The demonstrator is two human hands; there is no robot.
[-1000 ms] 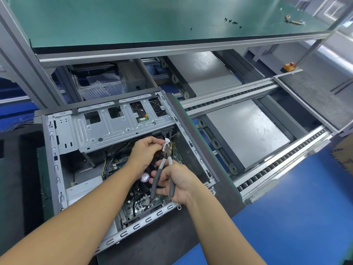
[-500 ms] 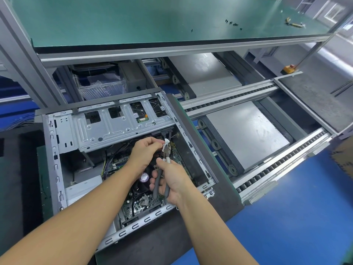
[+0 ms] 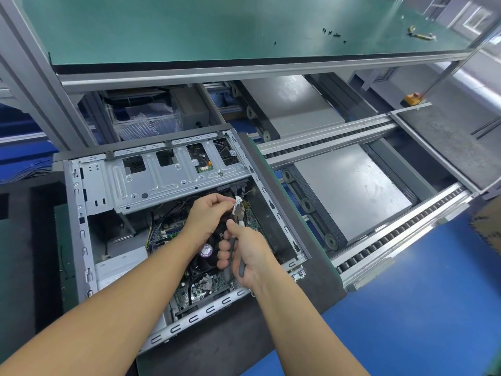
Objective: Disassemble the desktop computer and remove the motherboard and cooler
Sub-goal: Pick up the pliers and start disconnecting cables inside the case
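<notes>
- While the open computer case point(image 3: 81, 240) lies on a dark mat, the motherboard point(image 3: 199, 290) is seen on its floor, with the cooler point(image 3: 202, 263) mounted on it, partly hidden by the hands.
- A white-tagged cable point(image 3: 237, 201) is pinched by the left hand point(image 3: 206, 213), just below the drive cage point(image 3: 168, 180).
- Grey-handled pliers point(image 3: 227, 271) are gripped by the right hand point(image 3: 250, 256), their nose set at the cable.
- Loose black screws point(image 3: 333, 33) are scattered on the green bench point(image 3: 189, 25) behind.

Green shelf point(image 3: 189, 25) above roller conveyor point(image 3: 379, 241), blue floor point(image 3: 420, 308) beneath
</notes>
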